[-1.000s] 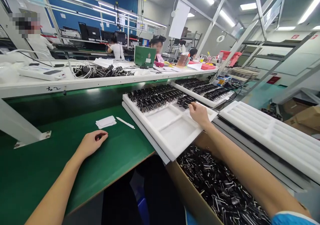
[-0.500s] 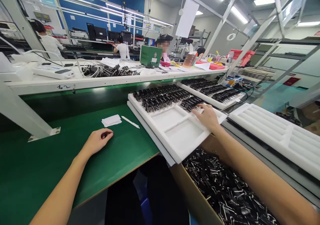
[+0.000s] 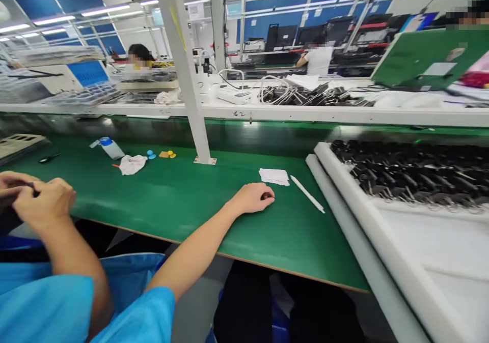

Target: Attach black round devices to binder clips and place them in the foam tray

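Note:
My left hand (image 3: 254, 198) rests on the green table mat (image 3: 183, 195), its fingers curled closed. A dark spot shows between thumb and fingers; whether it is an object or shadow I cannot make out. Just beyond the hand lies a small stack of white paper slips (image 3: 274, 176), with a white pen (image 3: 307, 194) to their right. Further right, a white foam tray (image 3: 397, 251) has rows of black binder clips (image 3: 420, 172) in its far part and bare compartments nearer. My right hand is out of view.
At the left, a co-worker's hands (image 3: 46, 200) hold something small and dark. A white post (image 3: 196, 124) stands on the mat. Beyond it are a bottle (image 3: 110, 148), a crumpled cloth (image 3: 132, 165) and small blue and yellow pieces. More clips (image 3: 305, 94) lie on the shelf.
The view has swung left, bringing in the co-worker's arms and the left part of the table. My right hand, earlier at the clips in the tray, has left the picture.

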Available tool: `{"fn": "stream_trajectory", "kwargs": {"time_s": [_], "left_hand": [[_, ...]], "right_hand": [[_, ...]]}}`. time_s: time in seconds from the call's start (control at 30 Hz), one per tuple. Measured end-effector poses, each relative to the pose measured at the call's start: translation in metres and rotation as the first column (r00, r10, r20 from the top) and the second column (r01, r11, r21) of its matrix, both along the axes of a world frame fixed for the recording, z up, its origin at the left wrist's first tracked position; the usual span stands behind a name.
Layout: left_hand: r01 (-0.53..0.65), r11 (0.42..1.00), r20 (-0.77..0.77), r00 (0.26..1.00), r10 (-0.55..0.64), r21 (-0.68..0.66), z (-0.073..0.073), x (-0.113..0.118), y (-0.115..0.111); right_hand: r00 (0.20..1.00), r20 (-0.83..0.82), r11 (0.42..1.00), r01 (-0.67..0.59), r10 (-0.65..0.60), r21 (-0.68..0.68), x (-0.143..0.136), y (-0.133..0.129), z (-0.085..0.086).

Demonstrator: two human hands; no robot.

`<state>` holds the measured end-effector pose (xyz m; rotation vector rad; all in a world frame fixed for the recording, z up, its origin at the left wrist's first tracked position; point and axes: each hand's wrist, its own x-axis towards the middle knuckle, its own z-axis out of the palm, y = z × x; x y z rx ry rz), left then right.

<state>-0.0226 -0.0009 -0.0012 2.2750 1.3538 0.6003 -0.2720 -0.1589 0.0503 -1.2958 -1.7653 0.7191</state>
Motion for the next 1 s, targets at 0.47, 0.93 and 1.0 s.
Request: {"fn": "stream_trajectory", "kwargs": {"time_s": [0.47,0.93,1.0], "left_hand": [[-0.031,0.998,0.025,0.999,0.033,-0.050,0.003,0.000,-0.006],[-0.007,0.996,0.026,1.000,0.009,-0.091,0.001,0.000,-0.005],[0.003,0.995,0.023,1.000,-0.001,-0.099,0.001,0.000,-0.005]], "right_hand": [[0.935,-0.014,0.923,-0.348,0.355,0.163,-0.147,-0.067,0.001],[0.876,-0.230,0.904,-0.394,0.424,0.168,-0.126,-0.061,0.013],[0.861,-0.277,0.904,-0.398,0.427,0.158,-0.123,-0.059,0.015]]}}
